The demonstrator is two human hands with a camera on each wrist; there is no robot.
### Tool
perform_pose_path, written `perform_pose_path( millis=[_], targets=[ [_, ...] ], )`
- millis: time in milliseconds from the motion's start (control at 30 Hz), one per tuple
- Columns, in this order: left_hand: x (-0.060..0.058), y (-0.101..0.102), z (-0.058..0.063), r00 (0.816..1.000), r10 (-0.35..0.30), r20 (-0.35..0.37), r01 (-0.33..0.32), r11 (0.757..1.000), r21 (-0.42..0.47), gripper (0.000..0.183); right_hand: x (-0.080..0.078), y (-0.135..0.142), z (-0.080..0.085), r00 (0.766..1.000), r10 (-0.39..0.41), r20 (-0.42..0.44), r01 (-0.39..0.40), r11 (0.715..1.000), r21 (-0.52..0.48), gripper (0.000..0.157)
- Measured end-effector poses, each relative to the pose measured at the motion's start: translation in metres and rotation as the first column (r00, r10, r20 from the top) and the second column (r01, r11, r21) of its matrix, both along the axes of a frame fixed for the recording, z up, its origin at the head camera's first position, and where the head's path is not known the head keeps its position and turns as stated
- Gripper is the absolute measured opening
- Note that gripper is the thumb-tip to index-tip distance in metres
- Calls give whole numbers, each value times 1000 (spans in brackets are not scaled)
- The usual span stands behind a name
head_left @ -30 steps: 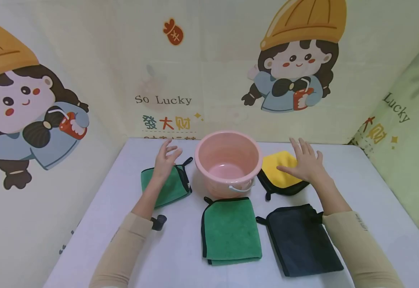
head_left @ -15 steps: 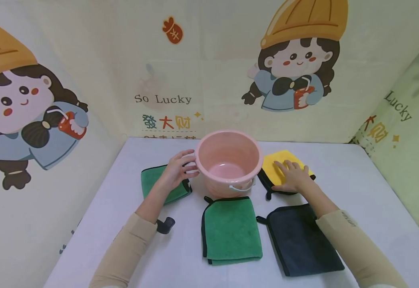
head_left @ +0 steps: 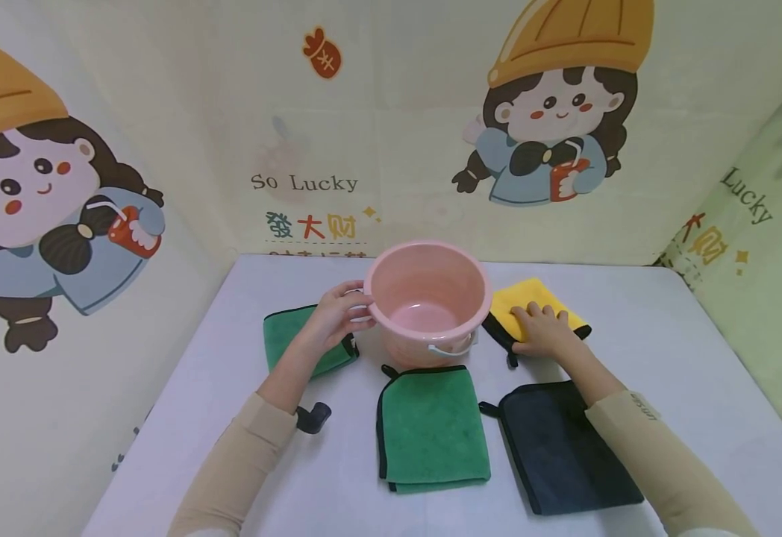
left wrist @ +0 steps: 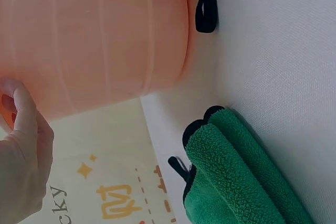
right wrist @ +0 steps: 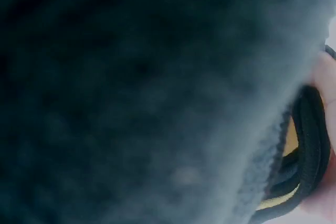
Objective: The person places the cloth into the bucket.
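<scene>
A pink bucket (head_left: 401,343) stands upright at the back middle of the table. My left hand (head_left: 336,317) holds its left rim; in the left wrist view, bent fingers of that hand (left wrist: 26,145) meet the bucket's edge (left wrist: 94,30). To the right, my right hand (head_left: 547,333) pinches the near edge of a folded yellow cloth (head_left: 507,301) with black trim. The right wrist view shows the cloth's bunched black trim (right wrist: 311,135) against the fingers; a blurred dark surface fills most of that view. Under the left forearm lies a folded green cloth (head_left: 282,339), partly hidden.
Another folded green cloth (head_left: 434,429) lies in front of the bucket. Right of it is a folded dark grey cloth (head_left: 559,447), partly beneath the right forearm. A printed wall sheet (head_left: 424,149) rises behind the white table (head_left: 337,485).
My left hand has moved right onto the bucket's rim. My right hand has come down on the yellow cloth and gripped it; the cloth's near edge and loop have shifted slightly.
</scene>
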State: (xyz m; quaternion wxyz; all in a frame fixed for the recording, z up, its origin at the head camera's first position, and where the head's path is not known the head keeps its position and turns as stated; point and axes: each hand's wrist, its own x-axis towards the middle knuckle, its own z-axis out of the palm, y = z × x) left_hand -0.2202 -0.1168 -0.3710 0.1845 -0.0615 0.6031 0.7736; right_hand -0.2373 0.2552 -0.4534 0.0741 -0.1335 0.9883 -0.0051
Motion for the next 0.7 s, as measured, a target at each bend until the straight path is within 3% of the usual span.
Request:
perform_pose_path(
  millis=[433, 700],
  targets=[
    [1, -1, 3, 1000, -2, 8, 2, 1000, 25, 48, -4, 3, 1, 1000, 13, -1, -13, 1000, -23, 49],
    [0, -1, 3, 1000, -6, 10, 6, 1000, 17, 49, -2, 7, 14, 989, 42, -139, -44, 999, -17, 42]
  ],
)
